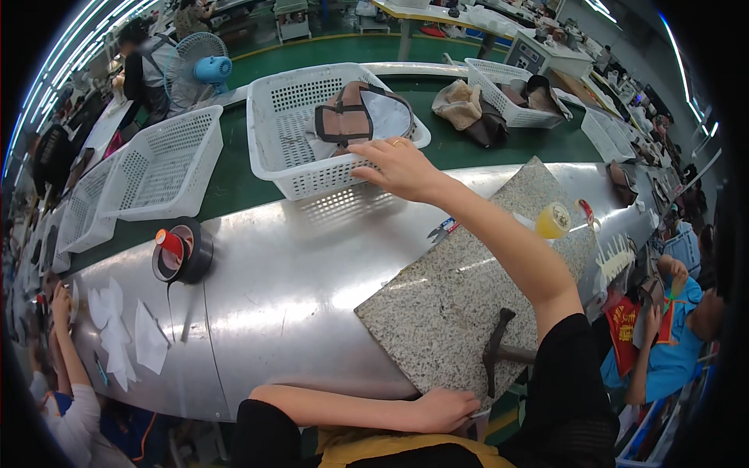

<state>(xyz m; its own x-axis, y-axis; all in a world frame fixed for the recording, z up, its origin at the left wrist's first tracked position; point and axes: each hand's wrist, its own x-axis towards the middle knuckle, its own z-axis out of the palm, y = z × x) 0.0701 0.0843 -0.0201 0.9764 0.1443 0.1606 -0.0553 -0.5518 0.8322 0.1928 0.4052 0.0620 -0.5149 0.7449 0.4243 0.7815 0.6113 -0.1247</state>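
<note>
My right hand [398, 168] reaches out to the front rim of a white perforated plastic basket [269, 168]. Its thumb and fingers are extended and apart, beside a brown and grey sewn piece with dark trim, resembling a shoe upper [343, 123], that lies inside. Low by my body, my left hand [446, 409] is curled at the near edge of a speckled stone slab [437, 312]. Something pale shows below its fingers, but I cannot make out what it is. A hammer [493, 355] rests on the slab close to that hand.
Pliers [445, 229] and a yellow-filled bottle [552, 221] are by the slab. A black tape roll [195, 253] holding a red-capped container and white cut pieces [113, 327] lie left on the metal table. Other baskets [168, 168] line the green belt. Co-workers sit at both sides.
</note>
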